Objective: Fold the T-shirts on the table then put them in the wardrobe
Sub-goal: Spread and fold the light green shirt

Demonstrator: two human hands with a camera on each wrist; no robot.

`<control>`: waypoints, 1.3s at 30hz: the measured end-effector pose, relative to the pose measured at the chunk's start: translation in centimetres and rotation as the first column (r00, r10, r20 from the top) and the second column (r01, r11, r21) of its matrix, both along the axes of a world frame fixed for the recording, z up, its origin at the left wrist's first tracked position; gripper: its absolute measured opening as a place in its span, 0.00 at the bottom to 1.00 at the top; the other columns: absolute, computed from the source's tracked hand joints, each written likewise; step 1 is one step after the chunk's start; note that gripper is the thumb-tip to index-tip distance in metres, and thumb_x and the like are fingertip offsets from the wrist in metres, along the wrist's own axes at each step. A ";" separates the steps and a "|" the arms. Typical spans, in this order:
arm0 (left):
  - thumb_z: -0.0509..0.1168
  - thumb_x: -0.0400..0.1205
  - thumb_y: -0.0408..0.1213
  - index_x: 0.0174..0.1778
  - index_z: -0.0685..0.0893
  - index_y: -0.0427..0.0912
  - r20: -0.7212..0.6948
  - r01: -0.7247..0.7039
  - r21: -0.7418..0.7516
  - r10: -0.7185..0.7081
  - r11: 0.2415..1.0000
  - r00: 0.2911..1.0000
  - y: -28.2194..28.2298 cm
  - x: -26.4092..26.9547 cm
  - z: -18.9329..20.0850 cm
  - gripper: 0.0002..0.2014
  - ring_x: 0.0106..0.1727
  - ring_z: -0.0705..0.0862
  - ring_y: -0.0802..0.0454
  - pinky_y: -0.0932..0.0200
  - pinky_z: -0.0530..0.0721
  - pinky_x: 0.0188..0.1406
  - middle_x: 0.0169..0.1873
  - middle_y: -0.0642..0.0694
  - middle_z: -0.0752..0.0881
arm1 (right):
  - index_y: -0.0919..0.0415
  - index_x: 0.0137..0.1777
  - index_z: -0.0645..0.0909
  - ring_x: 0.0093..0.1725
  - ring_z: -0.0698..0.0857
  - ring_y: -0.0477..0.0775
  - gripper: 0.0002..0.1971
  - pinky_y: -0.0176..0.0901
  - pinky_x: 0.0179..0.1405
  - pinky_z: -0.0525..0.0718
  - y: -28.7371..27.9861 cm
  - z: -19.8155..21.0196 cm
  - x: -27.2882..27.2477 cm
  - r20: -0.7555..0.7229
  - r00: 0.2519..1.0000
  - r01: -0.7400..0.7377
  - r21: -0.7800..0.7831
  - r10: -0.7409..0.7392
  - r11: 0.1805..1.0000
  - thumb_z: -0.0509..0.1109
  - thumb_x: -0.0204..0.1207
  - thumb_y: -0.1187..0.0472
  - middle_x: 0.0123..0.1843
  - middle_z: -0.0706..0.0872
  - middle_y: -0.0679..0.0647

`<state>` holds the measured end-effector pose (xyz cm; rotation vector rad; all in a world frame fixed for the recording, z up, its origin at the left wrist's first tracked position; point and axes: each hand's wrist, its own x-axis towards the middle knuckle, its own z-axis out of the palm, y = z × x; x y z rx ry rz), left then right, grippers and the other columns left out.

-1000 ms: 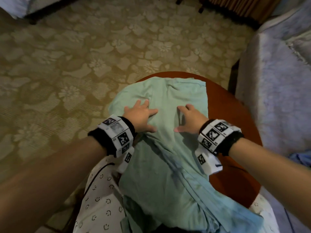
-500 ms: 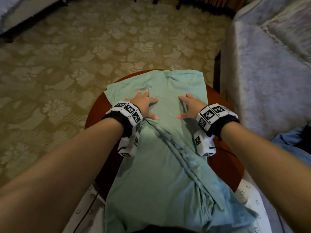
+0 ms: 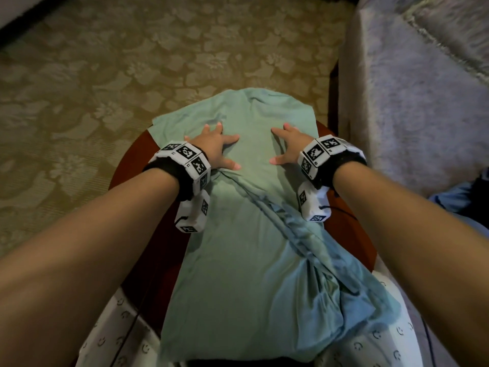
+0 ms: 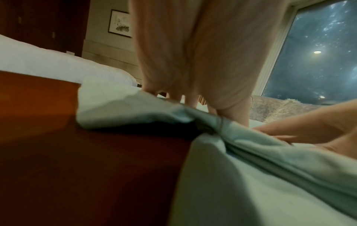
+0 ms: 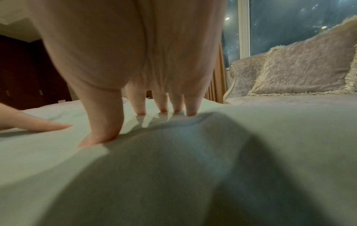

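Round table (image 3: 127,165) mostly hidden under T-shirt (image 3: 246,234), near hem cut off.

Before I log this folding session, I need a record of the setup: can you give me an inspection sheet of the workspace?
Surface: round red-brown table, mostly covered by cloth.
Job's things: one green T-shirt spread flat along the table, a bunched fold running down its right side; near end hangs over the edge.
Clutter: nothing seen on the table besides the shirt.
Grippers: left hand and right hand press flat on the shirt, fingers spread, gripping nothing.
Cables: thin black wire from the right wrist unit.
Surroundings: patterned carpet, pale sofa to the right, cushion, window.
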<state>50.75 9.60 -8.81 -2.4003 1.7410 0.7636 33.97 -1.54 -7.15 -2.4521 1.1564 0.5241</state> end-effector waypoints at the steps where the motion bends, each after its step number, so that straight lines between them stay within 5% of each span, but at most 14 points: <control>1: 0.68 0.75 0.60 0.82 0.57 0.60 0.000 0.001 -0.001 -0.001 1.000 1.000 0.1 -0.1 0.0 0.41 0.83 0.45 0.37 0.21 0.53 0.73 0.84 0.44 0.46 | 0.55 0.84 0.48 0.83 0.51 0.63 0.44 0.56 0.80 0.59 0.2 0.0 0.0 0.003 1.000 0.003 0.001 -0.003 1.000 0.71 0.76 0.51 0.85 0.46 0.61; 5: 0.67 0.76 0.59 0.82 0.59 0.55 -0.034 -0.046 -0.072 0.043 0.996 0.998 1.2 -0.4 0.3 0.40 0.83 0.51 0.41 0.37 0.60 0.78 0.83 0.39 0.50 | 0.57 0.84 0.53 0.83 0.57 0.62 0.40 0.51 0.79 0.61 1.2 -0.3 -0.7 0.096 0.994 0.055 -0.006 -0.054 0.998 0.70 0.78 0.52 0.85 0.49 0.61; 8: 0.65 0.79 0.57 0.81 0.63 0.50 -0.081 -0.078 -0.132 0.067 0.988 0.994 2.5 -1.0 1.3 0.35 0.82 0.58 0.41 0.48 0.64 0.76 0.82 0.38 0.56 | 0.61 0.80 0.64 0.77 0.68 0.62 0.33 0.49 0.74 0.68 2.2 -0.2 -2.2 0.222 0.964 0.145 0.021 -0.146 0.989 0.69 0.78 0.50 0.81 0.62 0.63; 12: 0.63 0.82 0.53 0.77 0.71 0.46 -0.074 -0.044 -0.220 0.028 0.975 0.997 4.0 -2.3 3.4 0.27 0.77 0.67 0.41 0.51 0.67 0.71 0.78 0.39 0.66 | 0.62 0.57 0.81 0.53 0.84 0.57 0.17 0.41 0.46 0.76 4.0 1.1 -5.1 0.323 0.908 0.251 0.093 -0.268 0.963 0.70 0.78 0.50 0.52 0.85 0.57; 16: 0.62 0.83 0.52 0.67 0.81 0.45 -0.096 -0.048 -0.331 0.016 0.942 0.995 5.7 -4.4 5.8 0.20 0.64 0.79 0.42 0.52 0.76 0.60 0.63 0.40 0.82 | 0.58 0.43 0.80 0.38 0.83 0.51 0.12 0.42 0.41 0.80 6.7 2.0 -8.5 0.113 0.967 0.210 0.162 -0.229 0.964 0.73 0.75 0.49 0.36 0.85 0.52; 21: 0.64 0.83 0.48 0.56 0.86 0.44 -0.142 -0.002 -0.271 -0.038 0.963 0.989 8.9 -7.7 6.3 0.13 0.54 0.83 0.44 0.58 0.76 0.48 0.51 0.42 0.87 | 0.59 0.39 0.78 0.29 0.82 0.47 0.13 0.36 0.33 0.79 9.5 2.8 -12.2 -0.038 0.971 0.239 0.188 -0.236 0.953 0.76 0.73 0.51 0.33 0.85 0.52; 25: 0.64 0.82 0.48 0.59 0.86 0.46 -0.124 0.089 -0.118 -0.103 0.989 0.987 11.2 -10.0 5.1 0.14 0.58 0.83 0.46 0.63 0.73 0.48 0.57 0.44 0.86 | 0.70 0.59 0.81 0.40 0.82 0.52 0.22 0.35 0.32 0.75 11.7 3.2 -15.0 -0.182 0.959 0.251 0.186 -0.217 0.950 0.74 0.74 0.52 0.42 0.84 0.56; 29: 0.64 0.83 0.49 0.66 0.82 0.48 -0.103 0.161 0.005 -0.159 0.987 0.982 12.8 -11.7 3.8 0.17 0.65 0.80 0.46 0.63 0.72 0.53 0.65 0.43 0.83 | 0.66 0.72 0.74 0.52 0.82 0.56 0.27 0.42 0.46 0.80 13.5 3.1 -16.6 -0.123 0.950 0.306 0.208 -0.285 0.929 0.73 0.76 0.55 0.62 0.82 0.59; 32: 0.63 0.83 0.50 0.66 0.83 0.47 -0.124 0.143 0.008 -0.141 0.990 0.982 13.6 -12.0 3.1 0.18 0.66 0.80 0.46 0.59 0.74 0.60 0.67 0.43 0.82 | 0.58 0.44 0.78 0.30 0.75 0.49 0.08 0.34 0.24 0.73 14.4 4.8 -16.4 0.016 0.944 0.312 0.286 -0.330 0.906 0.72 0.77 0.56 0.36 0.79 0.53; 35: 0.58 0.86 0.49 0.64 0.83 0.39 -0.245 -0.016 -0.135 -0.018 0.991 0.969 14.3 -12.6 3.8 0.20 0.64 0.81 0.44 0.57 0.75 0.59 0.63 0.40 0.84 | 0.58 0.39 0.72 0.20 0.67 0.45 0.12 0.33 0.15 0.64 15.9 7.6 -15.2 0.173 0.936 0.232 0.348 -0.305 0.909 0.73 0.76 0.59 0.28 0.71 0.52; 37: 0.53 0.87 0.50 0.60 0.83 0.34 -0.470 -0.242 -0.202 0.123 0.949 0.874 14.8 -13.0 4.6 0.24 0.54 0.84 0.42 0.57 0.79 0.48 0.53 0.37 0.86 | 0.59 0.43 0.71 0.22 0.65 0.48 0.10 0.38 0.20 0.61 17.6 9.1 -13.9 0.242 0.913 0.211 0.407 -0.327 0.889 0.71 0.77 0.61 0.27 0.67 0.52; 39: 0.50 0.87 0.54 0.55 0.81 0.34 -0.741 -0.471 -0.018 0.304 0.882 0.599 15.4 -13.6 5.5 0.26 0.39 0.84 0.46 0.60 0.83 0.35 0.42 0.39 0.84 | 0.57 0.38 0.69 0.25 0.63 0.50 0.12 0.40 0.23 0.60 19.2 9.7 -12.3 0.298 0.888 0.193 0.449 -0.349 0.872 0.70 0.77 0.64 0.27 0.65 0.52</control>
